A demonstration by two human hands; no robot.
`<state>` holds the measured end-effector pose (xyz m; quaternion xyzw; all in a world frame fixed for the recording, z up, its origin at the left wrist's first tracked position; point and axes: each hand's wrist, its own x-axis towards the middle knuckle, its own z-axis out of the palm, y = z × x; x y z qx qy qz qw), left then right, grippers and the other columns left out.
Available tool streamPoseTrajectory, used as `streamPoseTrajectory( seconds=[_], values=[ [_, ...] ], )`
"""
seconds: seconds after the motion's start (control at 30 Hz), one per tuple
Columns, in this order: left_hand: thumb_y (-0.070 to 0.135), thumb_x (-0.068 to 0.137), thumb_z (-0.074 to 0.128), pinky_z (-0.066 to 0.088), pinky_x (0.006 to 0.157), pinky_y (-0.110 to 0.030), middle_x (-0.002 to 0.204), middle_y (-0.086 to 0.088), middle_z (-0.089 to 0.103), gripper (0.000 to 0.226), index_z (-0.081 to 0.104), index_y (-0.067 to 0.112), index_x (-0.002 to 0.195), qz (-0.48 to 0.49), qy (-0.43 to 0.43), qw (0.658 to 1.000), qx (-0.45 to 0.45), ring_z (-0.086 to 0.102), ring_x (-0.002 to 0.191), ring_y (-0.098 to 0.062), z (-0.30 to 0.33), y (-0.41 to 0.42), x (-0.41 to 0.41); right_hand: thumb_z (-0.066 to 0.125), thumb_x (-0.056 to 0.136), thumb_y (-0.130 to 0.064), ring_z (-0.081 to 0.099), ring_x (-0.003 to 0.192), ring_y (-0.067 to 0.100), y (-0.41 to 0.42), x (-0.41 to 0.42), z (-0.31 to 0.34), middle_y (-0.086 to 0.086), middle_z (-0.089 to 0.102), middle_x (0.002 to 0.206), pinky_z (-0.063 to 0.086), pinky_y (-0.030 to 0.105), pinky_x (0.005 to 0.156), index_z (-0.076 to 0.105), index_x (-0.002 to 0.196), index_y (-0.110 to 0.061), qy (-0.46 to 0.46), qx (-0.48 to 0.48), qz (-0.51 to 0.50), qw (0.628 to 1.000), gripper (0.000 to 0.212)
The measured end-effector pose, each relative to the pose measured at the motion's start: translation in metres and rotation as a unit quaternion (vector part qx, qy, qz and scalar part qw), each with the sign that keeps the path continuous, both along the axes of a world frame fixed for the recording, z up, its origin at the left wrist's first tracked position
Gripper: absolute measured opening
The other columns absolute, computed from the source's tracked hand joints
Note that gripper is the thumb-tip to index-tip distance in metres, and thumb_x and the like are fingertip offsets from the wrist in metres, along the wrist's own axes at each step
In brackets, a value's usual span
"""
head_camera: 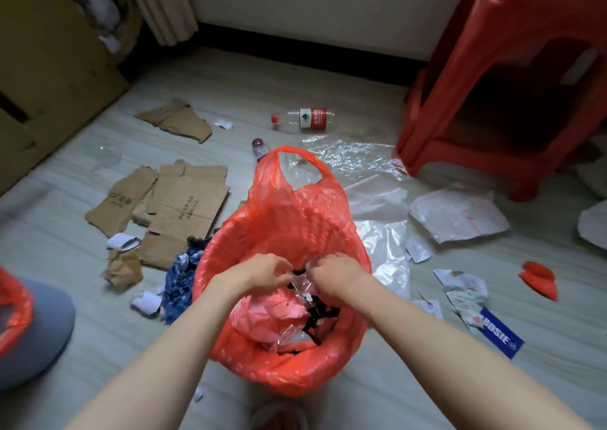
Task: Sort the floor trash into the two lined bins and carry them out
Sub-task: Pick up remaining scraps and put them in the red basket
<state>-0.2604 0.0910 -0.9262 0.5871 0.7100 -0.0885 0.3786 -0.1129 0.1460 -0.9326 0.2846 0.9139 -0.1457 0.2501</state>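
Note:
A bin lined with a red plastic bag (279,219) stands on the floor right in front of me. Over its mouth my left hand (267,272) and my right hand (335,273) both pinch a crumpled piece of clear plastic film (300,283). Pink and dark scraps lie inside the bin. A second red-lined bin (13,311) shows at the left edge. Flattened cardboard pieces (184,206) lie to the left, a clear bottle with a red label (303,119) lies farther back, and a large clear plastic sheet (371,180) spreads to the right.
A red plastic stool (492,68) stands at the back right. White papers (456,216), torn cards (466,295) and a red scrap (540,280) litter the right floor. Blue crumpled wrapping (179,281) sits left of the bin. A big cardboard box (49,68) fills the left.

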Motion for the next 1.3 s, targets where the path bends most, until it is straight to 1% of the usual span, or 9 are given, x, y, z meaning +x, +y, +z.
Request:
streamPoseTrajectory(
  seconds=[0.13, 0.23, 0.33, 0.47, 0.63, 0.77, 0.9, 1.13, 1.3],
  values=[
    [0.023, 0.094, 0.048, 0.045, 0.096, -0.031, 0.12, -0.002, 0.065, 0.032, 0.057, 0.02, 0.124, 0.06, 0.005, 0.986, 0.155, 0.059, 0.112, -0.02, 0.051, 0.006, 0.017, 0.042, 0.095, -0.021, 0.057, 0.11, 0.032, 0.011, 0.028, 0.045, 0.013, 0.061, 0.117, 0.046, 0.038, 0.087, 0.062, 0.114, -0.01, 0.128, 0.015, -0.055, 0.99, 0.03],
    [0.015, 0.094, 0.049, 0.044, 0.092, -0.028, 0.117, -0.003, 0.065, 0.034, 0.054, 0.017, 0.127, 0.066, -0.02, 0.969, 0.239, 0.061, 0.104, -0.017, 0.088, 0.018, 0.048, 0.039, 0.096, -0.026, 0.059, 0.106, 0.033, 0.022, 0.064, 0.074, 0.013, 0.064, 0.114, 0.05, 0.042, 0.084, 0.062, 0.11, -0.011, 0.223, 0.011, -0.144, 0.964, 0.031],
    [0.013, 0.094, 0.048, 0.047, 0.095, -0.031, 0.12, -0.005, 0.061, 0.039, 0.047, 0.017, 0.133, 0.042, -0.042, 0.963, 0.264, 0.06, 0.1, -0.017, 0.115, 0.034, 0.095, 0.04, 0.096, -0.027, 0.058, 0.11, 0.033, 0.034, 0.118, 0.089, 0.013, 0.064, 0.118, 0.048, 0.043, 0.088, 0.062, 0.111, -0.012, 0.252, 0.024, -0.214, 0.944, 0.032],
    [0.018, 0.095, 0.048, 0.046, 0.093, -0.03, 0.126, -0.007, 0.057, 0.042, 0.041, 0.019, 0.137, -0.031, -0.051, 0.973, 0.224, 0.06, 0.1, -0.019, 0.126, 0.056, 0.169, 0.041, 0.096, -0.026, 0.054, 0.117, 0.031, 0.041, 0.198, 0.088, 0.01, 0.059, 0.128, 0.044, 0.038, 0.091, 0.055, 0.125, -0.018, 0.241, 0.02, -0.31, 0.919, 0.034],
    [0.017, 0.095, 0.047, 0.042, 0.089, -0.024, 0.121, -0.006, 0.064, 0.032, 0.053, 0.016, 0.127, -0.155, -0.038, 0.973, 0.164, 0.061, 0.105, -0.021, 0.121, 0.081, 0.272, 0.043, 0.094, -0.025, 0.053, 0.118, 0.033, 0.03, 0.304, 0.072, 0.012, 0.059, 0.127, 0.045, 0.041, 0.094, 0.052, 0.127, -0.017, 0.197, 0.011, -0.408, 0.891, 0.035],
    [0.019, 0.096, 0.046, 0.038, 0.085, -0.019, 0.126, -0.004, 0.06, 0.032, 0.055, 0.015, 0.126, -0.24, -0.036, 0.96, 0.138, 0.058, 0.112, -0.021, 0.103, 0.102, 0.343, 0.043, 0.095, -0.024, 0.049, 0.125, 0.03, 0.027, 0.369, 0.059, 0.012, 0.052, 0.136, 0.04, 0.035, 0.099, 0.045, 0.136, -0.016, 0.156, 0.0, -0.474, 0.866, 0.042],
    [0.019, 0.096, 0.047, 0.042, 0.091, -0.027, 0.13, -0.007, 0.055, 0.033, 0.053, 0.013, 0.128, -0.281, -0.057, 0.947, 0.143, 0.056, 0.113, -0.023, 0.077, 0.132, 0.393, 0.042, 0.093, -0.026, 0.05, 0.122, 0.03, 0.039, 0.417, 0.038, 0.01, 0.052, 0.137, 0.042, 0.036, 0.098, 0.043, 0.138, -0.024, 0.144, -0.024, -0.539, 0.829, 0.045],
    [0.017, 0.094, 0.051, 0.041, 0.096, -0.027, 0.131, -0.007, 0.055, 0.034, 0.054, 0.013, 0.128, -0.323, -0.082, 0.939, 0.079, 0.057, 0.111, -0.023, 0.03, 0.183, 0.441, 0.046, 0.094, -0.026, 0.044, 0.129, 0.031, 0.072, 0.49, 0.022, 0.016, 0.047, 0.141, 0.038, 0.036, 0.105, 0.04, 0.138, -0.012, 0.073, -0.066, -0.642, 0.761, 0.047],
    [0.017, 0.092, 0.054, 0.037, 0.096, -0.024, 0.131, -0.01, 0.053, 0.037, 0.052, 0.013, 0.128, -0.36, -0.056, 0.93, 0.052, 0.052, 0.118, -0.024, -0.004, 0.194, 0.489, 0.049, 0.093, -0.028, 0.039, 0.133, 0.03, 0.064, 0.561, 0.003, 0.015, 0.042, 0.144, 0.032, 0.032, 0.106, 0.04, 0.138, -0.013, 0.022, -0.081, -0.644, 0.76, 0.048]
  ],
)
